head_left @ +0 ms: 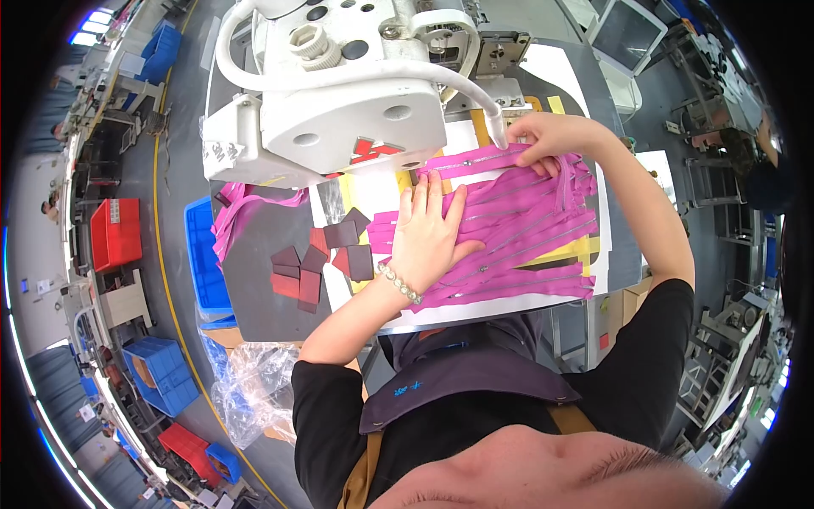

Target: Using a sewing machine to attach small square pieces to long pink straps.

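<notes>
Across the work surface lies a spread of magenta zippers point(509, 225), side by side with their teeth running lengthwise. One magenta zipper point(475, 161) lies apart at the far edge of the spread, close to the white sewing machine point(356, 119). My left hand point(428, 229) rests flat over the zippers, fingers stretched, with its fingertips on the near end of that strip beside the machine head. At the strip's right end, my right hand point(547, 140) pinches it between thumb and bent fingers. The machine head hides the needle area.
Small dark and reddish patches point(309, 271) lie left of my left hand. More magenta strips point(242, 212) hang over the table's left edge, above a blue bin point(208, 263). Clear plastic bags point(254, 390) lie below. A hose point(356, 76) loops around the machine.
</notes>
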